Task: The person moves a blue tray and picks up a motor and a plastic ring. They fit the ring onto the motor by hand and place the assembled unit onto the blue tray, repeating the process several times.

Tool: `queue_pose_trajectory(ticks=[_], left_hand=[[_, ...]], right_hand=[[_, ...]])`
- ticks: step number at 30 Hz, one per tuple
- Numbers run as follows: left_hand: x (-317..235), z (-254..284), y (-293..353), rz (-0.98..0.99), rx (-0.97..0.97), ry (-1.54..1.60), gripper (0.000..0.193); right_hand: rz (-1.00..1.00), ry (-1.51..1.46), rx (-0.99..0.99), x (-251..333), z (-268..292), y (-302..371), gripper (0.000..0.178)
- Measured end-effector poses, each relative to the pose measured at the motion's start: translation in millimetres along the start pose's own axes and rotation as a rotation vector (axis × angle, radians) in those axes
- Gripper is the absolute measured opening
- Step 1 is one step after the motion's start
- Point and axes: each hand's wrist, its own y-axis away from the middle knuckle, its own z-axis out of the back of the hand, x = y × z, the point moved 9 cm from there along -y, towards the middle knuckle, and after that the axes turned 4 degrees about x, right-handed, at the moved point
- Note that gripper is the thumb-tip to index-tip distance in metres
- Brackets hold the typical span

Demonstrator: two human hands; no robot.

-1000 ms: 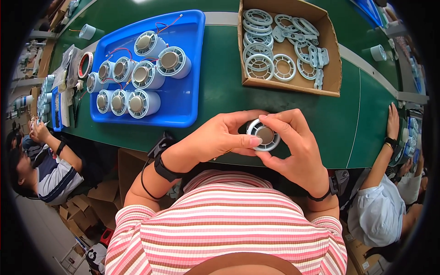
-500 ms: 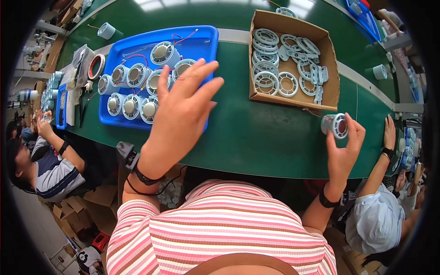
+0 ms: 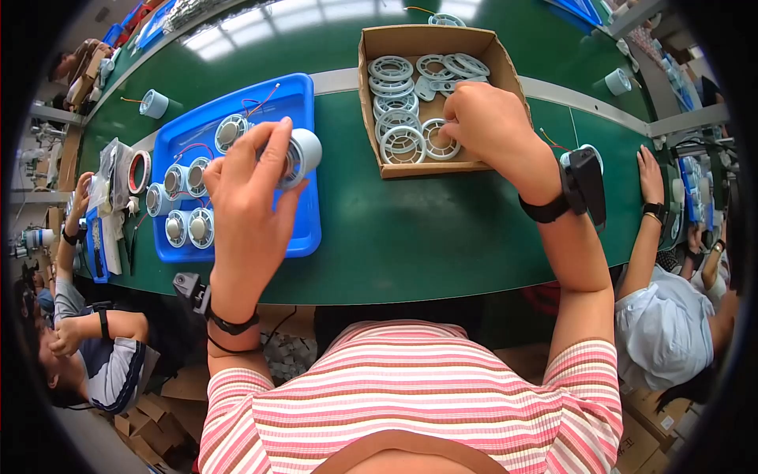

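Observation:
My left hand [image 3: 249, 197] grips a pale blue cylindrical housing [image 3: 309, 152] between thumb and fingers, raised over the right side of a blue tray [image 3: 305, 233]. Other such round housings [image 3: 200, 227], with slotted fronts and red wires, stand in that tray. My right hand [image 3: 491, 118] reaches into a cardboard box [image 3: 430, 168] holding pale blue slotted rings and brackets. Its fingers are closed together beside a ring [image 3: 439, 141] at the box's near side; whatever they pinch is hidden.
Behind my right wrist stands another housing [image 3: 594, 159] with a wire. Single housings [image 3: 154, 103] [image 3: 617, 81] stand farther back. A tape roll [image 3: 140, 171] and plastic bags [image 3: 110, 178] lie left of the tray. Co-workers sit on both sides; one's hand [image 3: 650, 175] rests on the table at right.
My right hand has set down a housing at the right and moved into the cardboard box. My left hand, open over the tray before, now holds a housing up.

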Motion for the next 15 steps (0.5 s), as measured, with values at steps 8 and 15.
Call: queue_pose_trajectory(ticks=[8, 15], left_hand=[[-76.7, -29.9, 34.9, -0.195, 0.292, 0.322, 0.066], [-73.7, -61.1, 36.8, -0.113, 0.419, 0.359, 0.064]], right_hand=[[-0.027, -0.149, -0.341, -10.9, 47.2, 17.0, 0.013], [0.302, -0.555, 0.001, 50.3, 30.9, 110.2, 0.023]])
